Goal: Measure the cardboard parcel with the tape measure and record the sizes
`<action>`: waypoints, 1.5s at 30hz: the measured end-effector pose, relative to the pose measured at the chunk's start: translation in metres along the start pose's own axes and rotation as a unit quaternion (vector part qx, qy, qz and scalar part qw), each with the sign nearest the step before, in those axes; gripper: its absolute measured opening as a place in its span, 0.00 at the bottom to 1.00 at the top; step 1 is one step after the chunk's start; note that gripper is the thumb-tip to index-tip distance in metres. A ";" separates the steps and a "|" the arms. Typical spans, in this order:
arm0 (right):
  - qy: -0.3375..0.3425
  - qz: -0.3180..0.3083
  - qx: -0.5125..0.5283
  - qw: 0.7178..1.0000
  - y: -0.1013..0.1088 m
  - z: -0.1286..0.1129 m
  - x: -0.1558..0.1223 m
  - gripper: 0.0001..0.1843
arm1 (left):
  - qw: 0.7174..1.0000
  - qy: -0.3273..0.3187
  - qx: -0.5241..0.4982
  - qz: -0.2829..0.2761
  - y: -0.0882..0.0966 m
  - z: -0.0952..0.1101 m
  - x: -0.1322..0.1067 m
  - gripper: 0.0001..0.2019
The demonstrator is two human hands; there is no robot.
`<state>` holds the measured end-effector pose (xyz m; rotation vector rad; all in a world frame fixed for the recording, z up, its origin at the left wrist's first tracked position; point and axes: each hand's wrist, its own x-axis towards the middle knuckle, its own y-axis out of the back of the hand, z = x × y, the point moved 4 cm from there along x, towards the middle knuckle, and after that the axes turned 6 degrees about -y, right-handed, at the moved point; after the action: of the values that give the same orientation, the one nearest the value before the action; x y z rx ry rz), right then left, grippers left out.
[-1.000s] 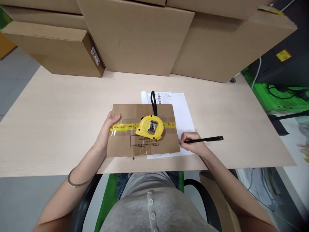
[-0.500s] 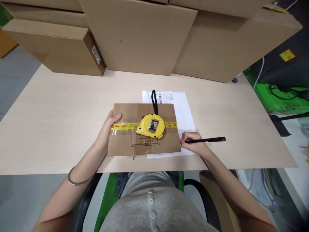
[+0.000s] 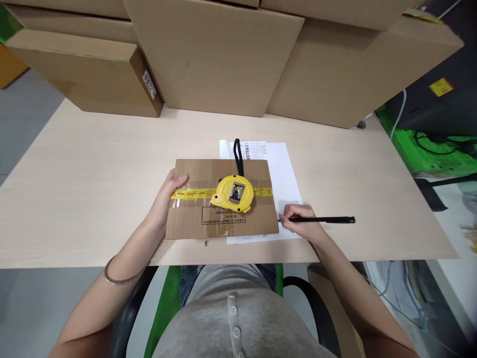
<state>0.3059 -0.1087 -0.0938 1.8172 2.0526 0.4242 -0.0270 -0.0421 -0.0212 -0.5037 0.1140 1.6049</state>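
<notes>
A flat cardboard parcel (image 3: 208,219) sealed with yellow printed tape lies on the light wooden table (image 3: 82,184) in front of me. On top of it rests a yellow tape measure (image 3: 231,194) with a black wrist strap. My left hand (image 3: 168,194) grips the parcel's left edge, thumb on top. My right hand (image 3: 302,223) is closed on a black pen (image 3: 328,219), tip against a white paper sheet (image 3: 283,174) that lies partly under the parcel.
Large cardboard boxes (image 3: 219,59) are stacked along the table's far edge. Green equipment with cables (image 3: 432,149) stands to the right of the table. My lap and a chair (image 3: 309,298) sit below the near edge.
The pen has tilted flatter and its far end has swung slightly right and down. My left hand and the parcel have stayed put.
</notes>
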 end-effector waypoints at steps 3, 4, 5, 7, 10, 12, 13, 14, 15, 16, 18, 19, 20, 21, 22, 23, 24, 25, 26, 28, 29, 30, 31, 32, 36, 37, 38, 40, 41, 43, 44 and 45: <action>-0.007 0.003 0.000 1.000 0.000 0.001 -0.001 0.20 | 1.000 -0.007 -0.002 0.021 0.001 -0.001 0.002 0.22; -0.010 0.002 -0.001 1.000 0.000 0.000 0.000 0.20 | 1.000 -0.006 -0.002 0.020 0.002 -0.002 0.002 0.22; -0.011 -0.001 -0.002 1.000 -0.001 0.000 0.000 0.20 | 1.000 -0.005 -0.001 0.020 0.002 -0.003 0.003 0.22; -0.016 -0.008 0.000 1.000 -0.002 -0.002 0.001 0.19 | 1.000 -0.003 -0.003 0.013 0.002 -0.004 0.003 0.22; -0.027 -0.019 0.007 0.999 -0.002 -0.001 0.001 0.18 | 1.000 -0.005 -0.009 0.004 0.003 -0.004 0.003 0.22; -0.032 -0.020 0.009 0.999 -0.002 0.000 0.000 0.18 | 1.000 -0.006 -0.008 0.005 0.003 -0.004 0.003 0.22; -0.034 -0.021 0.010 0.999 -0.002 0.001 0.000 0.18 | 1.000 -0.006 -0.006 0.006 0.004 -0.004 0.004 0.22; -0.036 -0.022 0.011 0.999 -0.002 0.002 0.000 0.18 | 1.000 -0.006 -0.004 0.006 0.004 -0.004 0.004 0.22; -0.038 -0.022 0.012 0.999 -0.002 0.003 -0.001 0.18 | 1.000 -0.005 -0.002 0.005 0.004 -0.005 0.005 0.23; -0.041 -0.022 0.013 0.999 -0.002 0.003 -0.001 0.18 | 1.000 -0.004 0.000 0.004 0.003 -0.005 0.005 0.23; -0.042 -0.017 0.013 0.999 -0.001 0.003 0.000 0.18 | 1.000 -0.004 0.003 0.005 0.004 -0.005 0.005 0.23; -0.040 -0.014 0.011 0.999 -0.001 0.003 0.000 0.18 | 1.000 -0.003 0.006 0.006 0.004 -0.005 0.005 0.23; -0.038 -0.011 0.010 0.999 -0.001 0.003 0.001 0.18 | 1.000 -0.002 0.009 0.008 0.004 -0.005 0.005 0.23; -0.034 -0.010 0.009 0.999 -0.001 0.003 0.001 0.18 | 1.000 -0.002 0.012 0.010 0.005 -0.005 0.005 0.23; -0.031 -0.011 0.007 0.999 -0.001 0.003 0.002 0.18 | 1.000 -0.001 0.015 0.010 0.005 -0.005 0.005 0.23; -0.028 -0.012 0.007 1.000 -0.001 0.002 0.002 0.18 | 1.000 -0.002 0.017 0.010 0.005 -0.005 0.004 0.23; -0.025 -0.013 0.006 1.000 -0.001 0.002 0.003 0.18 | 1.000 -0.003 0.018 0.009 0.005 -0.006 0.004 0.22; -0.022 -0.015 0.005 1.000 -0.001 0.002 0.003 0.18 | 1.000 -0.005 0.017 0.008 0.006 -0.006 0.004 0.22; -0.020 -0.015 0.004 1.000 -0.001 0.003 0.003 0.18 | 1.000 -0.007 0.016 0.007 0.006 -0.006 0.005 0.22; -0.019 -0.017 0.003 1.000 -0.001 0.003 0.003 0.18 | 1.000 -0.011 0.012 0.005 0.006 -0.006 0.005 0.21; -0.019 -0.019 0.001 1.000 -0.001 0.003 0.003 0.18 | 1.000 -0.012 0.010 0.004 0.006 -0.006 0.006 0.21; -0.021 -0.020 0.000 1.000 -0.001 0.003 0.003 0.18 | 1.000 -0.014 0.008 0.002 0.006 -0.006 0.006 0.20; -0.023 -0.020 -0.001 1.000 0.000 0.003 0.003 0.18 | 1.000 -0.016 0.006 0.000 0.006 -0.006 0.007 0.20; -0.026 -0.019 -0.002 0.999 0.000 0.003 0.003 0.18 | 1.000 -0.018 0.005 -0.001 0.007 -0.006 0.007 0.20; -0.045 -0.012 -0.016 0.999 -0.001 0.002 0.004 0.17 | 1.000 -0.022 0.002 -0.007 0.007 -0.007 0.008 0.19; -0.052 -0.014 -0.022 0.998 -0.001 0.001 0.004 0.17 | 1.000 -0.023 0.002 -0.009 0.007 -0.007 0.008 0.19; -0.059 -0.018 -0.029 0.998 -0.002 0.001 0.004 0.18 | 1.000 -0.023 0.002 -0.010 0.007 -0.007 0.008 0.19; -0.077 -0.030 -0.048 0.995 -0.001 -0.001 0.006 0.19 | 1.000 -0.022 0.002 -0.010 0.007 -0.008 0.009 0.20; -0.087 -0.037 -0.059 0.994 -0.001 -0.001 0.007 0.19 | 1.000 -0.022 0.002 -0.011 0.006 -0.008 0.009 0.20; -0.115 -0.051 -0.087 0.988 0.002 -0.004 0.009 0.21 | 1.000 -0.026 0.005 -0.011 0.006 -0.007 0.009 0.20; -0.132 -0.054 -0.105 0.984 0.005 -0.005 0.011 0.22 | 1.000 -0.028 0.006 -0.010 0.006 -0.007 0.008 0.20; -0.150 -0.053 -0.126 0.979 0.008 -0.007 0.012 0.24 | 0.999 -0.030 0.007 -0.009 0.006 -0.007 0.008 0.20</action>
<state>0.3086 -0.0953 -0.0851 1.5120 1.7900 0.3398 -0.0310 -0.0378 -0.0319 -0.4436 0.0758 1.5981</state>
